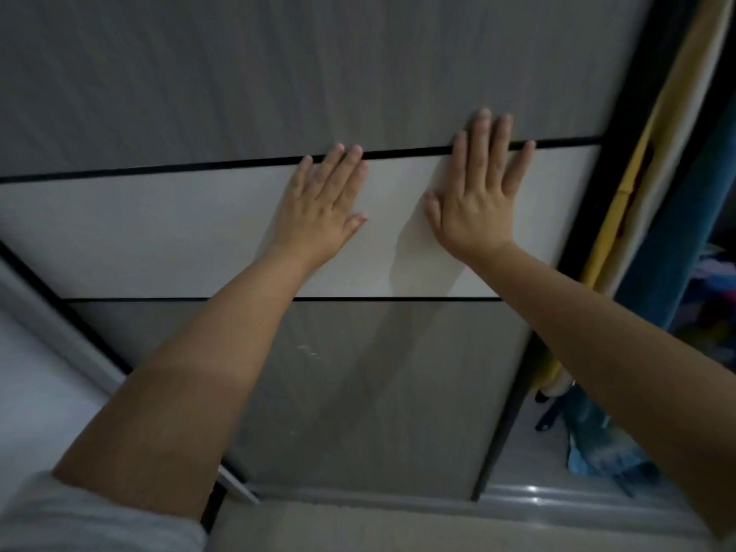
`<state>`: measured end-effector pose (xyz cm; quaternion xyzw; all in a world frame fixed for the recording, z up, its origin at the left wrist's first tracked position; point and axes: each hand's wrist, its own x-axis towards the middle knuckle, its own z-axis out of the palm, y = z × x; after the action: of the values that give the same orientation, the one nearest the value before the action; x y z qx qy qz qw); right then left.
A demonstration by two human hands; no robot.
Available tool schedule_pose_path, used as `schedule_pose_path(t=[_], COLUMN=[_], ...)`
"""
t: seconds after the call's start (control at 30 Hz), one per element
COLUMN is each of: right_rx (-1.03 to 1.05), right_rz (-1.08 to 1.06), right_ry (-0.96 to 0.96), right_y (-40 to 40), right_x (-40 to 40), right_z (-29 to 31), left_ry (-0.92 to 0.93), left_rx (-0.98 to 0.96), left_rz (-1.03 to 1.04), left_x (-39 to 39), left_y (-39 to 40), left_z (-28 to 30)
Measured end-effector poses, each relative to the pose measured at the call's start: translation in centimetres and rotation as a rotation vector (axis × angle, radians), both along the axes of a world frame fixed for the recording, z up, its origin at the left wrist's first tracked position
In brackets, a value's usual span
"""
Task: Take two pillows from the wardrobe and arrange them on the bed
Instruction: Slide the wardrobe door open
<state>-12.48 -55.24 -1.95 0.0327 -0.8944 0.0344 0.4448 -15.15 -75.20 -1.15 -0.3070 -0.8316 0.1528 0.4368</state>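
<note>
The wardrobe's sliding door (pixel 159 233) fills the view, with grey panels above and below a white middle band and thin black dividers. My left hand (pixel 322 209) lies flat on the white band, fingers spread, fingertips at the upper black divider. My right hand (pixel 478 193) presses flat beside it, fingers reaching over the divider onto the grey panel. Neither hand holds anything. At the right, past the door's black edge (pixel 621 161), the wardrobe stands partly uncovered. No pillow or bed is in view.
In the uncovered gap hang a yellow and cream fabric (pixel 653 161) and a blue fabric (pixel 693 217), with colourful clothes (pixel 717 272) behind. A blue item (pixel 597 452) lies on the wardrobe floor. The grey bottom track (pixel 557 500) runs along the floor.
</note>
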Motion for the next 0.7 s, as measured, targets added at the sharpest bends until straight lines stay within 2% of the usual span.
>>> schedule_pose_path(t=[0.07, 0.17, 0.27, 0.37, 0.43, 0.53, 0.6, 0.7], right_rx=[-0.113, -0.164, -0.108, -0.071, -0.022, 0.05, 0.035, -0.103], right_rz=[-0.048, -0.082, -0.086, -0.086, -0.058, 0.027, 0.01, -0.099], right_ry=[-0.041, -0.102, -0.178, -0.273, -0.348, -0.439, -0.511, -0.57], right_y=[-2.1, -3.7, -4.2, -4.5, -4.5, -3.3, -1.5, 2.3], right_x=[-0.1, 0.5, 1.5, 2.3, 2.9, 4.7, 6.9, 11.3], right_z=[-0.6, -1.3, -1.7, -2.3, -2.9, -4.4, -6.4, -9.8], left_ry=[0.044, 0.068, 0.054, -0.071, -0.123, -0.189, -0.235, -0.357], left_rx=[-0.095, -0.05, -0.073, -0.092, 0.0, 0.104, -0.018, -0.153], left_rz=[-0.019, -0.097, -0.057, 0.02, 0.031, -0.123, -0.23, -0.325], left_x=[-1.0, -2.4, -2.3, -0.7, 0.3, 1.5, 2.7, 5.1], left_y=[-2.4, -4.8, -5.4, -4.9, -4.1, -1.7, 0.9, 5.9], left_z=[-0.8, -2.4, -3.3, -2.8, -2.8, -4.7, -5.9, -7.8])
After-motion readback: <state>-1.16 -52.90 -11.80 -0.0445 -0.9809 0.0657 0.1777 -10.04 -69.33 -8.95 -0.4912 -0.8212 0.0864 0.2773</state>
